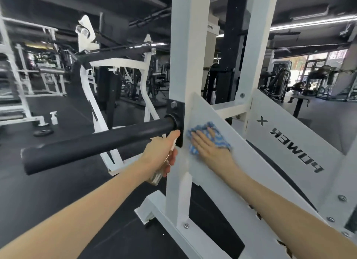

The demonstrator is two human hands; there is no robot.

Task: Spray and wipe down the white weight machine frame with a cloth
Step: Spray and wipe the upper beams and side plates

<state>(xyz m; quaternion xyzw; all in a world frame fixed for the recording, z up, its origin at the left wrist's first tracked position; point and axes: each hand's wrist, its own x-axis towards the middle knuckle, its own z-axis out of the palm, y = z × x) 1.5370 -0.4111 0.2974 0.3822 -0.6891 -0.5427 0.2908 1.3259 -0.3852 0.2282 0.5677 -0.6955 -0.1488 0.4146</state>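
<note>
Two hands (160,154) (210,148), one cloth (218,138), two bottles (156,176) (53,118)

Right hand (210,149) presses blue cloth (219,140) on white frame (185,46); left hand (160,154) grips bottle (154,178).

left hand (161,154) bare | right hand (211,147) bare | forearms (87,210) bare

Black letters on the white side panel (282,158) of the weight machine (188,56) read "POWER", upside down from here, with an "X" set apart above.
</note>
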